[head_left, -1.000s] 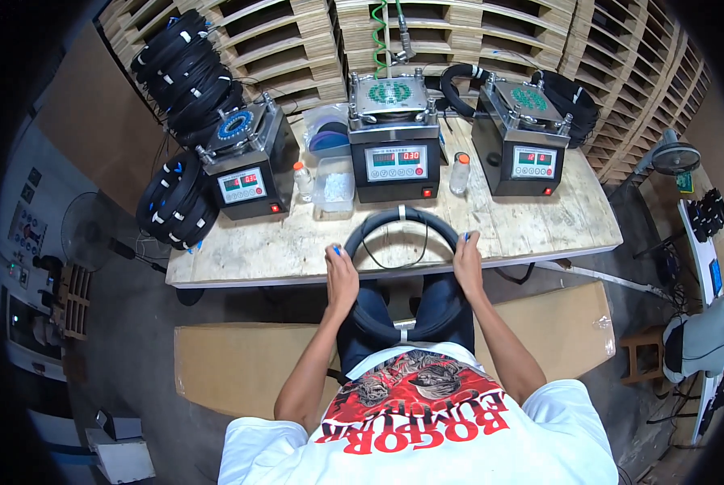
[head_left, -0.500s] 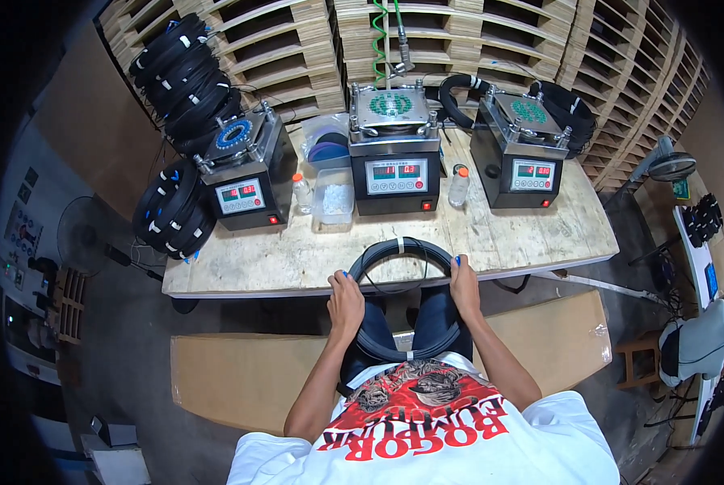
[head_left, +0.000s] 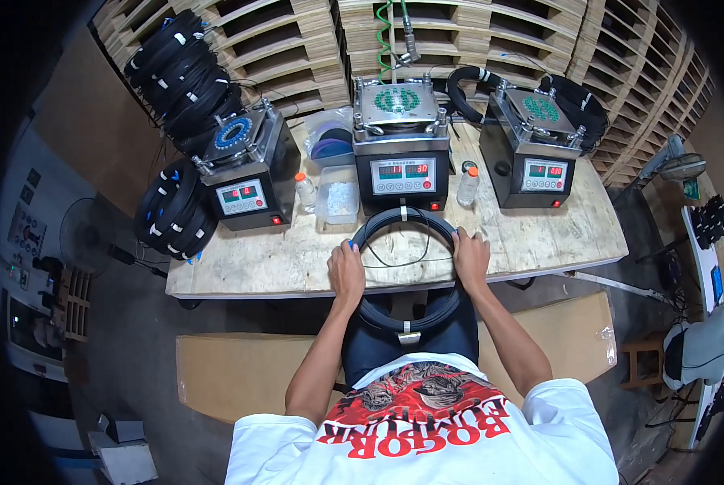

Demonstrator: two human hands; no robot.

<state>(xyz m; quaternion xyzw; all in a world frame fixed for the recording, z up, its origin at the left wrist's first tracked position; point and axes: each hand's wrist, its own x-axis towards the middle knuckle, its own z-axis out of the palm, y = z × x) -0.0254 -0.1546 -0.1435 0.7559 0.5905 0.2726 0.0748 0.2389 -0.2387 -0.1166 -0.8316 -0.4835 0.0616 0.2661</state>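
A round coil of black cable (head_left: 431,218), bound with pale ties, is held between my two hands. My left hand (head_left: 347,273) has its fingers wrapped round the coil's left side, and my right hand (head_left: 470,257) grips the right side. Small blue bits show at both thumbs; I cannot tell what they are. One loose strand of cable hangs across the open middle of the coil. The coil's far part lies over the front of the wooden table (head_left: 281,263), close to the middle machine (head_left: 402,175). Its near part is above my lap.
Two similar machines, one left (head_left: 242,198) and one right (head_left: 545,174), flank the middle one. Between them stand orange-capped bottles (head_left: 468,187) and a clear tub (head_left: 338,202). Black coils (head_left: 172,206) are stacked at left. Cardboard (head_left: 552,335) lies beneath the table's front; pallets (head_left: 467,36) rise behind.
Both hands have carried the coil slightly up and away from me, farther over the tabletop. The readings on the machine displays differ. The grip on the coil stays the same.
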